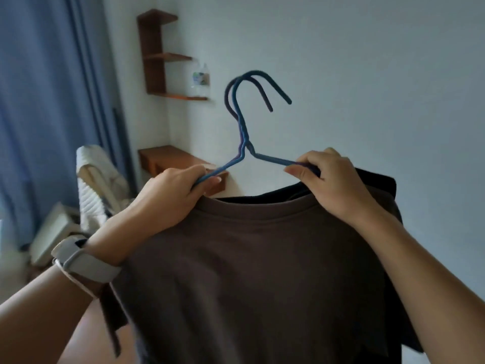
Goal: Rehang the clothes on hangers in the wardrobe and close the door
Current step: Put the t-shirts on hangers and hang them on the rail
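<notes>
Fabric hangs nearest: the brown T-shirt [252, 271], held up mid-scene, collar on two stacked wire hangers [242, 135]. Left hand [173, 195] grips their left arm, right hand [325, 182] pinches the right. Black garment [378, 185] behind could slide off, or the doubled hooks [252, 72] snag.

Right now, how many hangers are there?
2: a blue hanger with a purple hanger close behind, both held by left hand and right hand; others could hide under the shirt.
</notes>
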`<state>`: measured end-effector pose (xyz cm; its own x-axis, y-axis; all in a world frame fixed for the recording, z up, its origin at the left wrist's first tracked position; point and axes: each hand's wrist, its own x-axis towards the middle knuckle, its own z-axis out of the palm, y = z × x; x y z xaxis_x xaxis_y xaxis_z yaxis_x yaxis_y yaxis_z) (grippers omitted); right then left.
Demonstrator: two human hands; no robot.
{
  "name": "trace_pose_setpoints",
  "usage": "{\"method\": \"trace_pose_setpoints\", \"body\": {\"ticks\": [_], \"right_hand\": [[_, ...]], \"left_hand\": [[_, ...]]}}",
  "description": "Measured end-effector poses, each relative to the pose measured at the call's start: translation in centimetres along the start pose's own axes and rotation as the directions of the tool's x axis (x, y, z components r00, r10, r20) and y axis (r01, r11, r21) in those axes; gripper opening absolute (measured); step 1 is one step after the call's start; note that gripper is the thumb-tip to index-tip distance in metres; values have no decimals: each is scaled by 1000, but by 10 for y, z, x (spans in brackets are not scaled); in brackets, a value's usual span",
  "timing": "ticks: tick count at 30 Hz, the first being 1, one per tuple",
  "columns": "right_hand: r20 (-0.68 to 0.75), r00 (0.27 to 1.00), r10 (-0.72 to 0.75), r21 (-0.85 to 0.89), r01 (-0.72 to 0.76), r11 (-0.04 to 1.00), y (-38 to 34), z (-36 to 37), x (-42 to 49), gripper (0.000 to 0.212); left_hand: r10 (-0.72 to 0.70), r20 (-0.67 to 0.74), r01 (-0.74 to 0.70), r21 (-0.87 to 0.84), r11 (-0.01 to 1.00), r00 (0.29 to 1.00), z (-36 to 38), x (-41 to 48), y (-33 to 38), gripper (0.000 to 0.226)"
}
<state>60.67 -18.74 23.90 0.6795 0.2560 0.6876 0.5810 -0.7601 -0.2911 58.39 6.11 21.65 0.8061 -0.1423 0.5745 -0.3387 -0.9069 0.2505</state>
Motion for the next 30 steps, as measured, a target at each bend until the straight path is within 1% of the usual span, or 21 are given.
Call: {"method": "trace_pose_setpoints", "body": {"ticks": [3,5,6,8,10,13,14,17,21,24,25,26,28,30], "right_hand": [[23,989,-146,45,145,988,16,42,42,37],[52,971,-234,52,231,972,26,73,67,50],[77,965,-253,68,248,966,32,88,78,57],[128,958,-256,138,238,961,42,116,100,65],[184,947,-264,199,227,953,53,146,121,70],[315,913,-260,207,201,957,62,194,151,81],[327,909,-259,237,186,954,63,212,159,80],[300,909,-291,351,178,919,58,264,185,75],[300,883,-361,496,179,850,39,330,218,65],[322,828,-460,578,212,788,17,371,243,68],[326,804,-498,609,224,761,10,385,253,69],[334,771,-542,649,229,725,4,397,262,69],[356,675,-646,748,208,630,-10,419,281,63],[370,564,-738,821,173,544,-27,438,301,46]], "left_hand": [[-144,-131,146,8,989,981,16,8,-23,32],[-196,-193,209,46,977,961,25,13,-42,31],[-198,-217,218,74,973,956,30,17,-52,31],[-208,-253,246,127,961,945,37,23,-73,33],[-255,-270,304,157,940,928,41,29,-96,33],[-306,-284,369,205,906,909,43,34,-126,36],[-319,-285,386,225,894,904,43,36,-134,37],[-365,-303,450,290,845,880,38,43,-156,39],[-479,-344,586,380,716,808,33,44,-187,42],[-565,-406,696,391,603,718,34,41,-205,54],[-565,-443,718,417,557,696,35,40,-210,55],[-558,-484,739,447,505,674,36,39,-212,51],[-567,-561,797,466,386,603,39,41,-211,40],[-568,-637,849,455,269,522,37,41,-210,33]]}}
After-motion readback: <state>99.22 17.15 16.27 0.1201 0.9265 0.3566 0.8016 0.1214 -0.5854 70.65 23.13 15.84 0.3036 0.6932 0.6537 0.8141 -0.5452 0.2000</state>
